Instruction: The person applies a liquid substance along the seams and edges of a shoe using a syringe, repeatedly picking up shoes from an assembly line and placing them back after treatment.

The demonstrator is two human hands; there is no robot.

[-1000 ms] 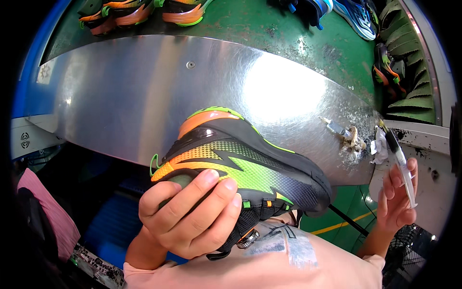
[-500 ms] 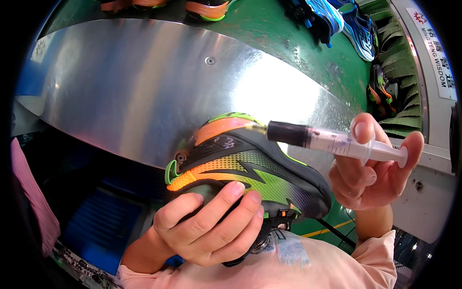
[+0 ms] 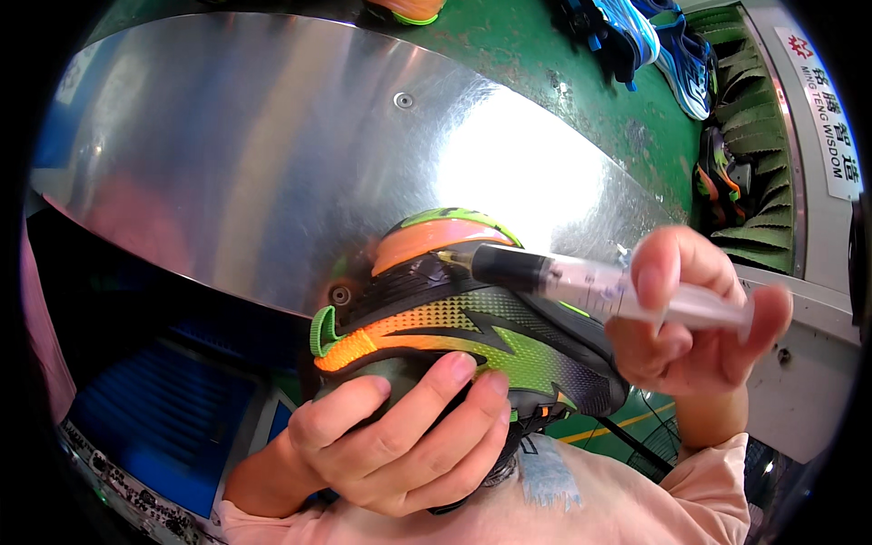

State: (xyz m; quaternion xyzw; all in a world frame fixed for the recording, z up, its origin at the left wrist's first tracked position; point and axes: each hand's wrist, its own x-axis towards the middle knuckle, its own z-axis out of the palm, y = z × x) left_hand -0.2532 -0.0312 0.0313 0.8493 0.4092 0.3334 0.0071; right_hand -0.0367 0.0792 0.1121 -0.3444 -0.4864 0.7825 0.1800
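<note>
A person's left hand (image 3: pixel 400 436) cupped a black, green and orange sports shoe (image 3: pixel 454 336) from beneath, fingers (image 3: pixel 427 395) curled tight around its side, holding it steady and tilted up close to the chest above a curved, shiny metal worktop (image 3: pixel 245 154). The right hand (image 3: pixel 699 318) pinched a clear plastic syringe (image 3: pixel 599 286) between thumb and fingers, its dark tip resting against the shoe's orange heel edge, seemingly to place a fine dose precisely there. Blue shoes (image 3: pixel 654 41) lay on a green surface (image 3: pixel 563 82) well beyond.

Shiny metal sheet (image 3: pixel 272 163), green belt (image 3: pixel 581 100)
</note>
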